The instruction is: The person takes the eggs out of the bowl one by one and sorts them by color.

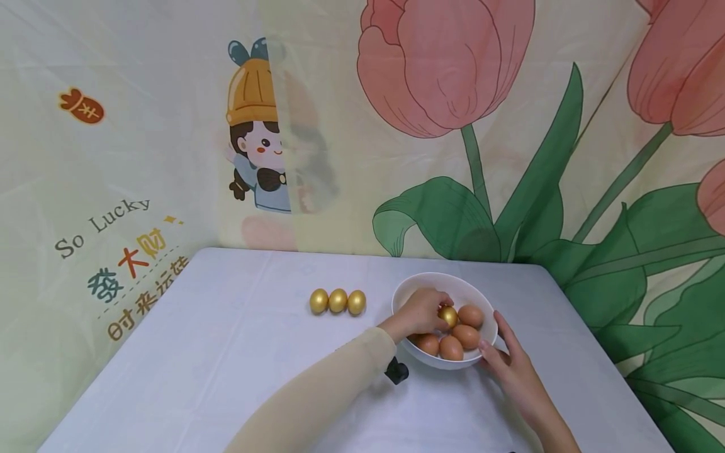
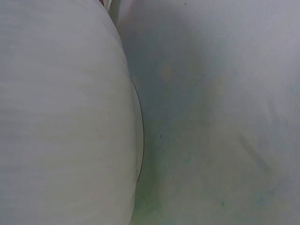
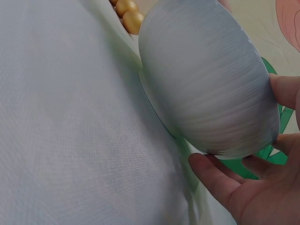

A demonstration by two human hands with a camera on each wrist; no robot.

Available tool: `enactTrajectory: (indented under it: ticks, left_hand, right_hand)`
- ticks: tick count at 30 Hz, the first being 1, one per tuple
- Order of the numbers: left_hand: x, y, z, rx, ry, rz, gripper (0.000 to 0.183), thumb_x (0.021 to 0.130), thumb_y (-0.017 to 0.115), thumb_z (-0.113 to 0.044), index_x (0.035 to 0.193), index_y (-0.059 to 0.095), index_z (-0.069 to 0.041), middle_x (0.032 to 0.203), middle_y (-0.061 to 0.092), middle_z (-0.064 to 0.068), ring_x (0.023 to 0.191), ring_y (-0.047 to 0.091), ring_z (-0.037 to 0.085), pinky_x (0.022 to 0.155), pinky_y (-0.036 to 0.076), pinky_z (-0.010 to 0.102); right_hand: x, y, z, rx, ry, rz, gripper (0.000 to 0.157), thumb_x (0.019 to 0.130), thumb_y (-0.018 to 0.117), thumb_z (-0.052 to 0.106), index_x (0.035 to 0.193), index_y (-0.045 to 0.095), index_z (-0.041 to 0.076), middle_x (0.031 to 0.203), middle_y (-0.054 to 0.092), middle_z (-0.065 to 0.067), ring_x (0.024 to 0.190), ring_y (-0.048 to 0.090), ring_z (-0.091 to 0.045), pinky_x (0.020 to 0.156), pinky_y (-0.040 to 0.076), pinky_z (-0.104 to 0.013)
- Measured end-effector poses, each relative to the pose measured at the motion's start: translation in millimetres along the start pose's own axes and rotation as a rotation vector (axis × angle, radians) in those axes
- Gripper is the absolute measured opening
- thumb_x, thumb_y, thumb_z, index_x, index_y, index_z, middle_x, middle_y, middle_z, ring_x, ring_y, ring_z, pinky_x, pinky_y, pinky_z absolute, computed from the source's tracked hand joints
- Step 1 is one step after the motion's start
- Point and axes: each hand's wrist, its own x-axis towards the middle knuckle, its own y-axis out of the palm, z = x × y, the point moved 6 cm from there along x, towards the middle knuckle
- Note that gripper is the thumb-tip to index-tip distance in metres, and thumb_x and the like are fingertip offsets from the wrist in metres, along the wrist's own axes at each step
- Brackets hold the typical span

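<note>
A white bowl (image 1: 403,290) stands on the table at the centre right in the head view, holding several brown eggs (image 1: 451,348). My left hand (image 1: 421,311) reaches down inside it from the left, its fingers round a golden egg (image 1: 449,316) that sits among the brown ones. On the bowl's right side, my right hand (image 1: 518,371) grips the wall; the right wrist view shows the thumb (image 3: 284,90) near the rim and fingers (image 3: 213,177) underneath. Only the bowl's outer wall (image 2: 65,117) and tabletop appear in the left wrist view, with the left hand out of sight.
Three golden eggs (image 1: 338,301) lie in a row on the white-covered table (image 1: 243,352), left of the bowl. A small black device (image 1: 397,371) shows at the left wrist, below the sleeve. Behind the table hangs a printed cloth (image 1: 328,126) with tulips.
</note>
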Motion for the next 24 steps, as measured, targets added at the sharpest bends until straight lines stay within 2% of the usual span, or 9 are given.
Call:
enactTrajectory:
  ticks: [6,15,24]
  left_hand:
    - [-0.6,0.1,-0.8,-0.005,0.007,-0.004,0.038,0.092,0.085,-0.017,0.128,0.074,-0.013,0.118,0.075,-0.003,0.101,0.058,0.009,0.095,0.05,0.017]
    - [-1.0,-1.6,3.4,-0.032,-0.006,-0.016,0.037,0.091,0.086,-0.021,0.126,0.076,-0.014,0.111,0.075,-0.006,0.1,0.057,0.007,0.094,0.05,0.018]
    - [-3.0,-5.8,10.9,-0.099,-0.024,-0.034,0.04,0.089,0.087,-0.023,0.127,0.075,-0.019,0.109,0.072,-0.01,0.102,0.059,0.007,0.09,0.052,0.018]
  right_hand:
    - [0,-0.1,-1,-0.008,0.005,0.0,0.089,0.108,0.055,0.054,0.171,-0.004,0.033,0.176,0.009,-0.022,0.149,0.044,-0.046,0.108,0.054,-0.039]
    - [1,0.4,-1,-0.006,0.006,0.0,0.089,0.108,0.056,0.055,0.171,-0.003,0.034,0.176,0.008,-0.021,0.149,0.044,-0.046,0.108,0.054,-0.04]
    - [4,0.5,-2,-0.028,0.024,-0.005,0.092,0.107,0.055,0.057,0.171,-0.006,0.033,0.176,0.007,-0.023,0.149,0.043,-0.048,0.108,0.053,-0.041]
